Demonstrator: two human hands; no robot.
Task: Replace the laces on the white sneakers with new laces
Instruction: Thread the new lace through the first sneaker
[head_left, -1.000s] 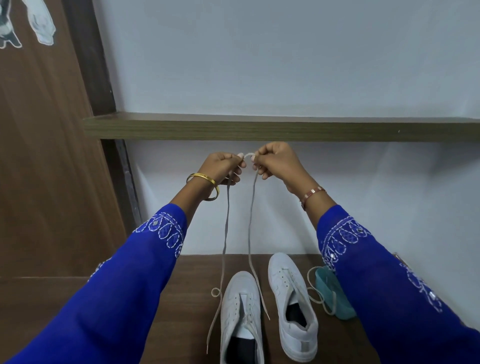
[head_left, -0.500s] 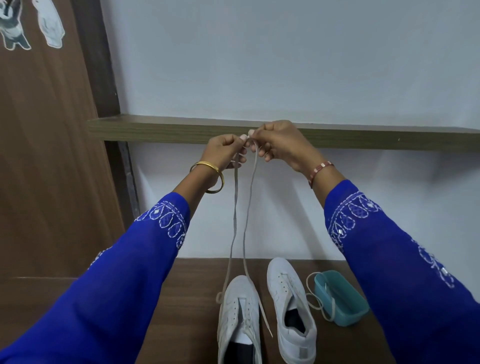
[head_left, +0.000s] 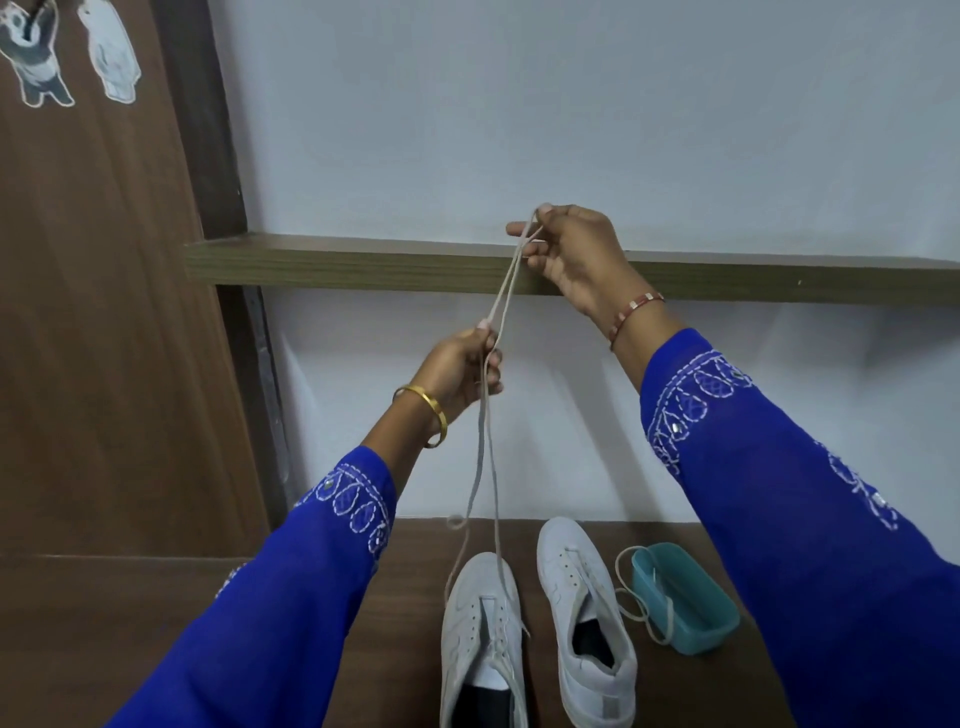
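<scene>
Laces (head_left: 485, 457) aren't sorted yet: right hand (head_left: 571, 254) and left hand (head_left: 460, 369) both pinch one doubled lace, left sneaker (head_left: 485, 639) half-laced, right sneaker (head_left: 584, 618) looks bare.

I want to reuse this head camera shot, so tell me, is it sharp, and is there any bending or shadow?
Head view: the hands and lace look fairly sharp; the shelf tilts and the frame edges bow, wide-angle distortion; lighting soft and even, with faint shadows on the wall below the shelf; no glare.

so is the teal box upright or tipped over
Upright: the teal box rests on its base, open top up, with a lace draped over its rim.
</scene>
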